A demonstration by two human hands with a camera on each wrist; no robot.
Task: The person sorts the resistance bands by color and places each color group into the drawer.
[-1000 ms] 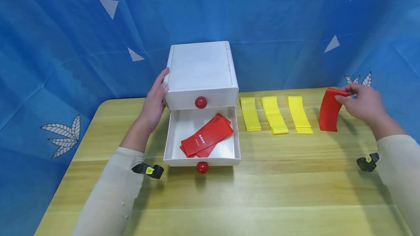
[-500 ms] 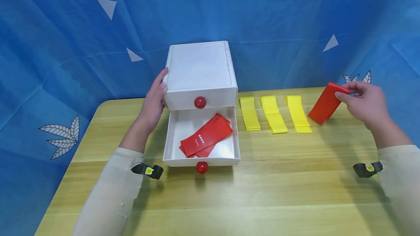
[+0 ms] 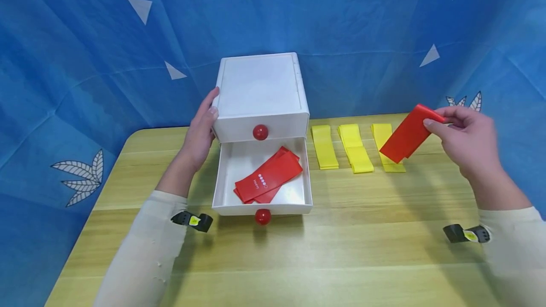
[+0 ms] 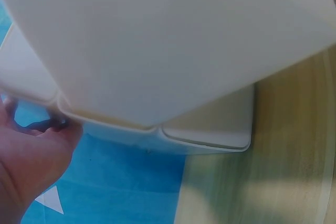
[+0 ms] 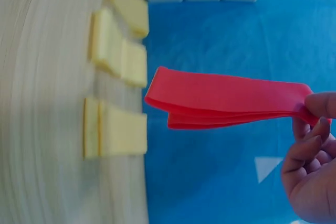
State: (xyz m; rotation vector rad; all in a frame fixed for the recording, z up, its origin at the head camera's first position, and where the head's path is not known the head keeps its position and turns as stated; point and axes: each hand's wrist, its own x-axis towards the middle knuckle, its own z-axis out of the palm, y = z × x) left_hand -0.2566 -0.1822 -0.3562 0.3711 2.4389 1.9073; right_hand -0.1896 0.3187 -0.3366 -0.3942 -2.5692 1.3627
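My right hand (image 3: 473, 143) pinches one end of a folded red resistance band (image 3: 408, 135) between thumb and fingers. The band hangs tilted above the table, partly covering the rightmost yellow resistance band (image 3: 381, 131) in the head view. In the right wrist view, its folded layers (image 5: 226, 93) spread slightly apart. My left hand (image 3: 198, 139) rests against the left side of a white drawer cabinet (image 3: 260, 86). The cabinet's lower drawer (image 3: 227, 169) is pulled out. Inside it, red resistance bands (image 3: 269, 177) lie overlapping, the top one marked "Heavy".
Two more folded yellow bands, a left one (image 3: 325, 148) and a middle one (image 3: 356, 149), lie between cabinet and right hand. Red knobs (image 3: 262, 217) stick out from the drawer fronts. A blue curtain (image 3: 362, 37) hangs behind the wooden table (image 3: 341, 255).
My right hand has lifted the red band off the table and carried it left, toward the rightmost yellow band, tilting it. My left hand stays at the cabinet.
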